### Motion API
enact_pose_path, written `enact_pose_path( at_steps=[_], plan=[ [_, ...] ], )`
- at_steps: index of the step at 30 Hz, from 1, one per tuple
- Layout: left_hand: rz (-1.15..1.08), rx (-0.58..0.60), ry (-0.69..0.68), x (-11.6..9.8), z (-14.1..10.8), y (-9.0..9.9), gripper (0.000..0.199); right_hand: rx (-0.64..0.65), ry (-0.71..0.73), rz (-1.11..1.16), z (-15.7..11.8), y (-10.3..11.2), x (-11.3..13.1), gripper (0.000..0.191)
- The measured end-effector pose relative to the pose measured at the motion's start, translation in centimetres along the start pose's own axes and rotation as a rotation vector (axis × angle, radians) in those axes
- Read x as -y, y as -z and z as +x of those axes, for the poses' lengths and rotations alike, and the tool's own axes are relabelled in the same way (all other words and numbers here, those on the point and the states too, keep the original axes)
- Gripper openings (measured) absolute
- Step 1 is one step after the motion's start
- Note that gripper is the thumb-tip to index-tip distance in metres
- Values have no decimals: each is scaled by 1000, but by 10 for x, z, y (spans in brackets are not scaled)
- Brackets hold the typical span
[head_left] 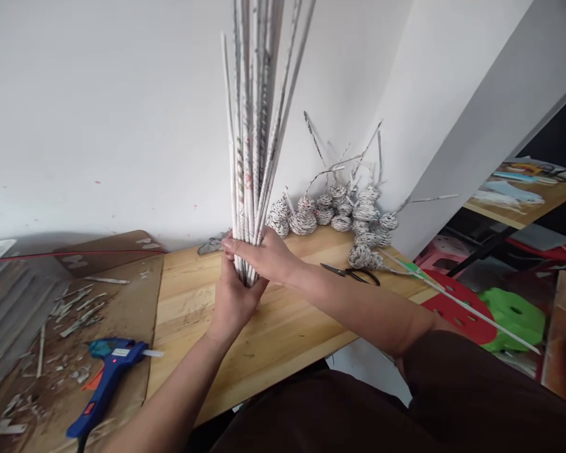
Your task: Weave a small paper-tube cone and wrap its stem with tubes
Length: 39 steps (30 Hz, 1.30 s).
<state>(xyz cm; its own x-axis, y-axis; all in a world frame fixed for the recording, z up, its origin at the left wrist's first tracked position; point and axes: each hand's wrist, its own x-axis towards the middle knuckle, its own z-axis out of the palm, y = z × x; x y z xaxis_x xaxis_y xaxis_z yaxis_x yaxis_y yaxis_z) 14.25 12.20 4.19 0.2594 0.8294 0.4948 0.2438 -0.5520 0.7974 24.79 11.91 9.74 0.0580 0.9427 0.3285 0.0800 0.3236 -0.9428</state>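
A bundle of rolled paper sticks (249, 151), made of printed paper, stands upright over the table's middle. Its tops fan out and run past the upper edge of the view. Low on the bundle, my left hand (234, 299) is wrapped around the sticks near their bottom ends. Just above it, my right hand (271, 257) grips the same sticks from the right, its thumb lying across them. Both hands touch each other. Parts of the fingers are hidden behind the bundle.
Woven paper gourd shapes (363, 220) stand along the wall at the table's (297, 314) back right. Black scissors (351, 272) lie before them. At left, a blue glue gun (116, 377) rests on cardboard (127, 302) strewn with paper scraps. Red and green stools (462, 308) stand beyond the right end.
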Motion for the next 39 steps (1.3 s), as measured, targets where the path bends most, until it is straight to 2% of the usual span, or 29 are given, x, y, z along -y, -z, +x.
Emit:
enact_pose_path(
  at_steps=[2,5,7,9,12,15,18,22,24,27,29,30,34,35,36,39],
  plan=[
    [-1,-7,53,7,1,-4,52,61,-7,-27,1,6,1,26],
    [-36,-32,57,23,6,-4,26,142,58,-165,-8,23,8,50],
    [-91,-89,43,31,10,0,26,97,97,-307,-23,43,10,59],
    [-149,-99,99,38,13,3,32,-7,25,-439,-39,71,5,47],
    [-192,-116,123,46,18,3,33,-156,-103,-616,-48,114,-14,40],
    [-232,-120,114,44,22,1,29,-89,-172,-485,-43,133,-23,32],
    [-317,-85,122,27,17,-3,30,57,-192,-290,-36,116,-12,38],
    [-504,42,184,-1,-9,-18,35,352,-164,-4,-22,66,10,68],
    [-581,101,232,-9,-26,-28,36,446,-154,34,-16,43,15,62],
    [-644,87,264,-12,-43,-32,40,477,-224,26,-14,18,13,35],
    [-616,151,247,-12,-45,-20,48,470,-252,3,-17,13,11,35],
    [-561,230,243,-12,-44,-9,53,472,-250,-25,-18,14,12,37],
    [-121,589,359,-14,-32,56,68,482,-264,-216,-32,36,18,36],
    [-86,581,400,-14,-27,75,68,476,-289,-275,-38,44,19,33],
    [-128,500,397,-15,-21,94,65,473,-324,-335,-44,51,17,31],
    [-333,148,381,-15,-4,146,55,472,-390,-488,-65,70,6,26]
  ],
)
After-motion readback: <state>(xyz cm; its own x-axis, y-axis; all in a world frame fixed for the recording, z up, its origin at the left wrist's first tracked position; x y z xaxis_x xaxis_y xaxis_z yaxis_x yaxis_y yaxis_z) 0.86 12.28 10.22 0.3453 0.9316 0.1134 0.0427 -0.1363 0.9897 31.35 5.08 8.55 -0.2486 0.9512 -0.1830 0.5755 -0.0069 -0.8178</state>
